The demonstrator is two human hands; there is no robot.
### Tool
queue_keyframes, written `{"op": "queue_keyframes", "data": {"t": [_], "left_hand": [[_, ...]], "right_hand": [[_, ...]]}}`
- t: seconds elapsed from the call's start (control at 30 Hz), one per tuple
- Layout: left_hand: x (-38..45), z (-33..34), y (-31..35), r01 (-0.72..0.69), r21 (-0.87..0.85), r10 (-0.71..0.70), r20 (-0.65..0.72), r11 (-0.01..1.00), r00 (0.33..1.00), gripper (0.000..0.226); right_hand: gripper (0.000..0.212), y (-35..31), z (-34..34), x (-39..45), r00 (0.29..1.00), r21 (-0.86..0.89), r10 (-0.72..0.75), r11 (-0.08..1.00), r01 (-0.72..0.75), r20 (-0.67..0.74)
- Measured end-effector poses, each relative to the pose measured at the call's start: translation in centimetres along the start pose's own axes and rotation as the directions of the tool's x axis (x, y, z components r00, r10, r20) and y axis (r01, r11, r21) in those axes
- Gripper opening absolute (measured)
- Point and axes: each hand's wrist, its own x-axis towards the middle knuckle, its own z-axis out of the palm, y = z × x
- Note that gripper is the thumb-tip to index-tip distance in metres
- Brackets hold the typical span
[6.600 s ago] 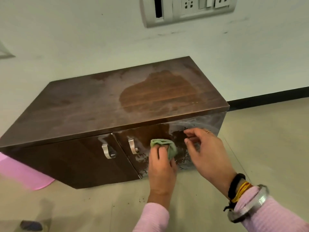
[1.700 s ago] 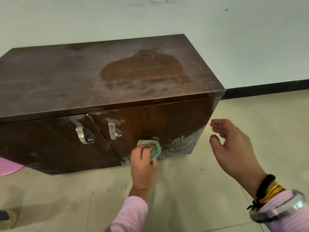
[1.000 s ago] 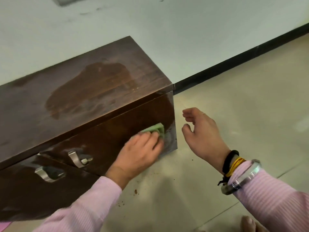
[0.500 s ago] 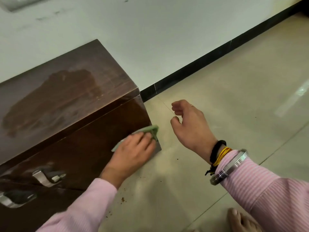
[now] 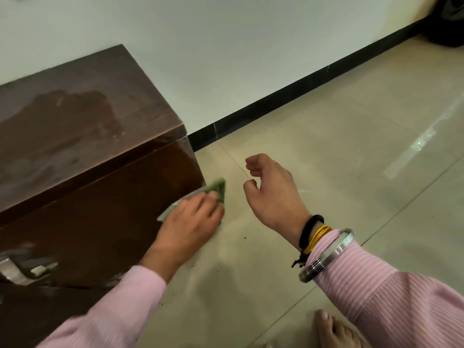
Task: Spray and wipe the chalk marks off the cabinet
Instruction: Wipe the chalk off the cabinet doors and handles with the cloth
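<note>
Change across the sequence. The left hand (image 5: pixel 190 222), pressing the green cloth (image 5: pixel 216 189) flat against the front of the cabinet (image 5: pixel 100 209), is now working at the bottom right corner of the right door, having travelled there from beside the handles, so that a corner of the cloth is projecting past the cabinet's right edge. The white chalk smears earlier covering the right door are no longer showing there. The right hand (image 5: pixel 271 194), earlier touching the door and then spread open, is now hanging off the cabinet with loosely curled fingers. The view is swinging rightward, leaving one handle (image 5: pixel 15 270) in view.
</note>
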Motion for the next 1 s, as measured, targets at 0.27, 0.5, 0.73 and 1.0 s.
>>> {"op": "queue_keyframes", "data": {"t": [0.27, 0.5, 0.73, 1.0], "left_hand": [[-6.6, 5.7, 1.4, -0.062, -0.026, 0.065, 0.120, 0.998, 0.991, 0.037], [-0.8, 8.3, 3.6, -0.415, 0.034, 0.386, 0.307, 0.909, 0.870, 0.042], [-11.0, 6.6, 0.9, 0.052, 0.004, -0.051, 0.210, 0.999, 0.976, 0.045], [-1.9, 10.3, 4.3, -0.351, 0.048, 0.331, 0.237, 0.935, 0.913, 0.034]], "right_hand": [[0.042, 0.7, 0.2, -0.1, 1.000, -0.026, 0.005, 1.000, -0.004, 0.026], [0.041, 0.8, 0.8, -0.3, 1.000, -0.061, -0.012, 0.998, 0.013, 0.026], [0.044, 0.4, 1.9, 0.0, 0.999, 0.021, 0.004, 1.000, -0.005, 0.049], [0.041, 1.0, 2.4, -0.9, 0.997, -0.053, 0.004, 0.999, 0.000, 0.083]]}}
